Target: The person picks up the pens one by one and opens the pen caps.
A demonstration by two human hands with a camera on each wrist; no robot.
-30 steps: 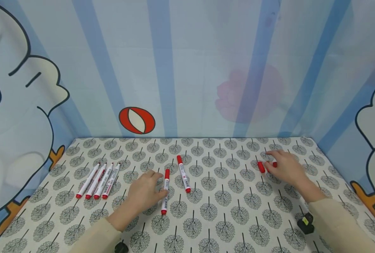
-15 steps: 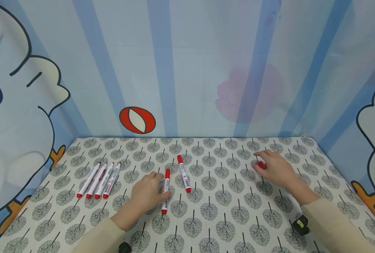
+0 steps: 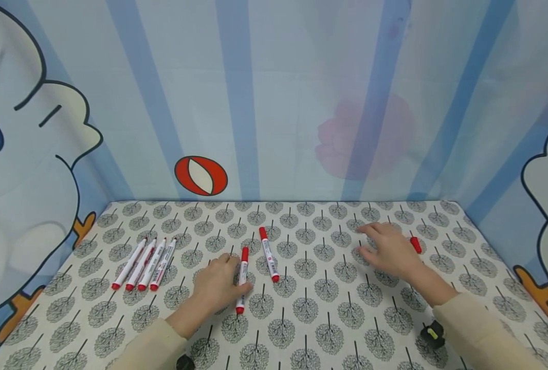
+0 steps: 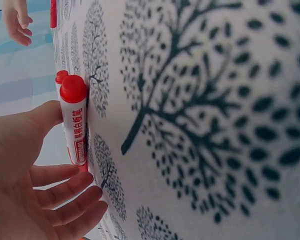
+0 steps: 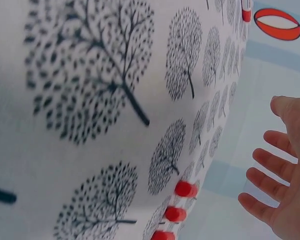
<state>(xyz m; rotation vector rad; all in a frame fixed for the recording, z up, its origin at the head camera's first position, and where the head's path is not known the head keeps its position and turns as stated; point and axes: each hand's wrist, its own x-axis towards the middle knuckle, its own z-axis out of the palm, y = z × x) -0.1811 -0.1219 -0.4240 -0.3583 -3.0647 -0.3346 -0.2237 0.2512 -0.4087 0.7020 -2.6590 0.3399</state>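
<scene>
My left hand (image 3: pixel 218 285) hovers over a white capped whiteboard marker (image 3: pixel 243 280) with red ends, its thumb extended across the barrel. In the left wrist view the fingers spread loosely on one side of that marker (image 4: pixel 76 127), the thumb on the other. A second capped whiteboard marker (image 3: pixel 268 254) lies slightly tilted to its right. My right hand (image 3: pixel 387 252) is held above the cloth at the right, fingers apart, nothing in its grasp. Just past it lies a red marker cap (image 3: pixel 415 244); the right wrist view shows several red caps (image 5: pixel 175 214) near the hand.
Several uncapped whiteboard markers (image 3: pixel 151 264) lie side by side at the left. A white cloth (image 3: pixel 329 329) with a tree print covers the table. Behind it rises a blue striped backdrop (image 3: pixel 283 103). A small black device (image 3: pixel 433 335) sits by the right sleeve.
My right hand has moved left, past the red caps, uncovering one behind it. My left hand has shifted slightly right, its thumb reaching further over the marker. The markers have stayed put.
</scene>
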